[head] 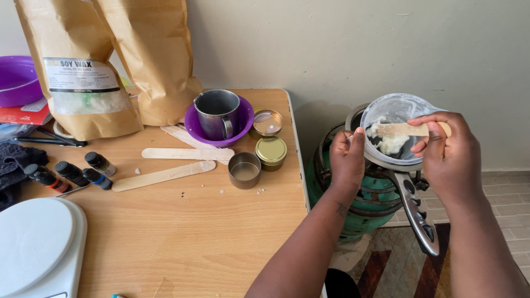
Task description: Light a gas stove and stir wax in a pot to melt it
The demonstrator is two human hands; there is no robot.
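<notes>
Scraping step. Left hand (346, 160) tilts clear plastic bowl (395, 127) over pan (411, 207) on green gas burner (372, 207), beside table (193, 232). Right hand (450, 152) fingers pinch wooden stick (408, 129) in white wax (389, 143). Next likely: firmer sweep along bowl wall.

I see a wooden table (182, 237) on the left. Two brown paper bags (116, 55) stand at its back edge, a purple bowl (14, 80) left of them. A metal mug (217, 113) sits inside a small purple bowl (243, 118). Just right of it I count three small tins: an open tin (268, 122), a gold-lidded tin (271, 150), another open tin (244, 170). Flat wooden sticks (165, 175) lie across the middle. Small dark dropper bottles (72, 172) lie in a cluster at left. A white kitchen scale (38, 245) sits at the near corner. Patterned rug (397, 265) on the tiled floor, lower right.
</notes>
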